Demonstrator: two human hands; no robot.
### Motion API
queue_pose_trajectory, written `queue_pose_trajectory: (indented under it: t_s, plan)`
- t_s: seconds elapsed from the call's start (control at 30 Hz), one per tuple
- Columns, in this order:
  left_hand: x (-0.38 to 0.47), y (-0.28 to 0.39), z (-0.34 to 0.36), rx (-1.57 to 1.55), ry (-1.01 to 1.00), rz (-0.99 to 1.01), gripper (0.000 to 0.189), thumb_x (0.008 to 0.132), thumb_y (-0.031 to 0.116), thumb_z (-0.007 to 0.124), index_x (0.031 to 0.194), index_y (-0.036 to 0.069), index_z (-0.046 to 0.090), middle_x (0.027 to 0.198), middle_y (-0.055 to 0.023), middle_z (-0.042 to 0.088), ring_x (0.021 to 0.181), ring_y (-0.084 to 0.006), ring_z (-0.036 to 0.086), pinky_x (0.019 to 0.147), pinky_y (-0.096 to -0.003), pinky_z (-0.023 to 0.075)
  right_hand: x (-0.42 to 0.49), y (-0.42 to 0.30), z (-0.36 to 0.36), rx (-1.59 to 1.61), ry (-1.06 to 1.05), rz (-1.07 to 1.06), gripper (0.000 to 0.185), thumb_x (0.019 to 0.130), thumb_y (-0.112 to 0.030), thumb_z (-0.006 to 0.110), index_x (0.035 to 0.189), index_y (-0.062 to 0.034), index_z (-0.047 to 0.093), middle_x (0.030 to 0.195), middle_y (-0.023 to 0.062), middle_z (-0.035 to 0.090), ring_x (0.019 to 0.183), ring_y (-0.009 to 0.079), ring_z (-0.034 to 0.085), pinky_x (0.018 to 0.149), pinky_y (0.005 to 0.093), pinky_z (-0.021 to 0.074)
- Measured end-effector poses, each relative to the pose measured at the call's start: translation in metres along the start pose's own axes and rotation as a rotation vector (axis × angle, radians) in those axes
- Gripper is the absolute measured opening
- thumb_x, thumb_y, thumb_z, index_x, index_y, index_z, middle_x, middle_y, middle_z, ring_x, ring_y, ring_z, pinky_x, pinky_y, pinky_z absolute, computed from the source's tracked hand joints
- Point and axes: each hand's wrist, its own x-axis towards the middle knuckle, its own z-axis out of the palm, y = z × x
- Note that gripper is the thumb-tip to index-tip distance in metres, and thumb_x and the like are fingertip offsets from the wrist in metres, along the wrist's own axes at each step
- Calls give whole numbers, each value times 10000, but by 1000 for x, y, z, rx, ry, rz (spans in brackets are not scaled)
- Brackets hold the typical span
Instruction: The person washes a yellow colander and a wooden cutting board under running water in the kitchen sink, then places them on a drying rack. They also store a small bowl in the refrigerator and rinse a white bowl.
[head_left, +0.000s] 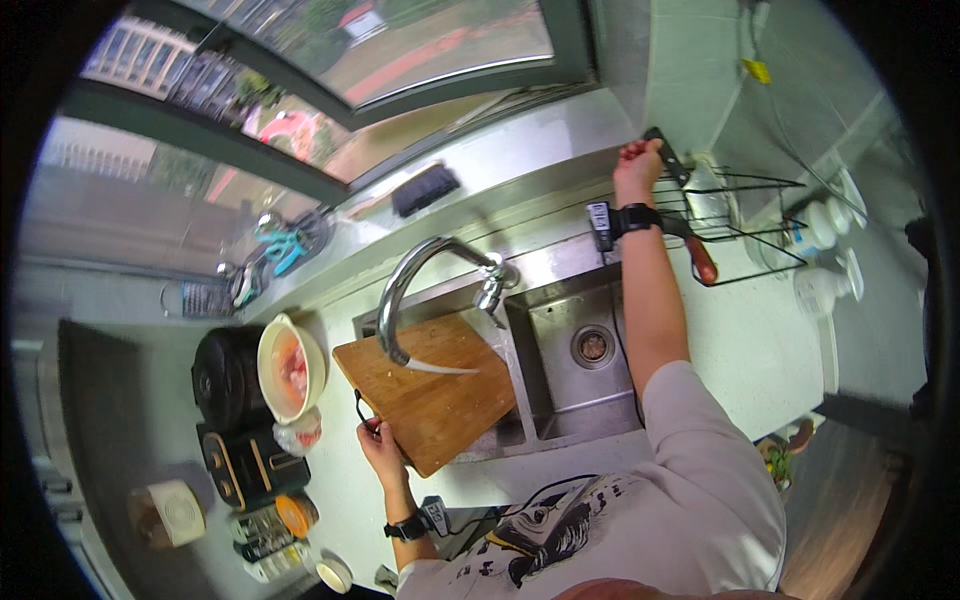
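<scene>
My left hand grips a wooden cutting board near its lower left edge, by a black loop handle. The board lies tilted over the left sink basin, under the curved chrome faucet; a stream of water runs from the spout onto it. My right hand is stretched out to the back right, its fingers curled at the black riveted handle of a utensil beside the black wire rack. How the fingers wrap it is partly hidden. A knife with a reddish-brown handle lies at the rack.
The right sink basin has a strainer in its drain. A cream bowl of raw meat, a black appliance and jars stand left. A dark brush rests on the windowsill. White bottles stand right.
</scene>
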Motion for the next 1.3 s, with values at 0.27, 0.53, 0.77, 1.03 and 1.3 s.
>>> queue_pose_trajectory:
  t_s: [0.27, 0.53, 0.77, 1.03, 1.3]
  plan:
    - [45, -132, -93, 565, 28, -454, 402, 702, 249, 698, 867, -43, 475, 823, -146, 574, 682, -202, 536, 599, -338, 461, -1, 2, 1, -16, 22, -16, 361, 935, -388, 459, 700, -114, 457, 577, -24, 415, 521, 113, 418, 496, 264, 384]
    - [6, 33, -29, 1212, -28, 215, 324, 771, 273, 654, 929, 0, 581, 853, -222, 611, 782, -347, 602, 680, -414, 476, -14, 0, 6, -6, 34, -26, 337, 927, -353, 498, 711, -96, 471, 580, -26, 434, 517, 103, 435, 487, 239, 379]
    - [-75, 252, 184, 430, -657, 1112, 213, 694, 68, 703, 863, 30, 580, 810, -109, 558, 772, -287, 573, 635, -368, 472, -17, -2, 7, 42, 22, -8, 315, 920, -360, 508, 732, -114, 448, 591, -44, 423, 500, 89, 410, 460, 229, 358]
    - [-98, 281, 334, 299, -824, 1678, 375, 680, 35, 605, 1052, 24, 556, 1047, -122, 529, 880, -270, 562, 662, -342, 495, -18, -2, 8, 59, 35, 34, 316, 912, -365, 525, 734, -115, 453, 603, -37, 425, 519, 92, 414, 488, 233, 359]
    - [-83, 269, 360, 431, -716, 1654, 326, 652, 48, 585, 978, 41, 596, 990, -121, 517, 857, -247, 547, 629, -321, 491, -20, -2, 4, 74, 1, 49, 296, 901, -357, 550, 747, -120, 463, 628, -36, 435, 553, 92, 420, 520, 236, 360]
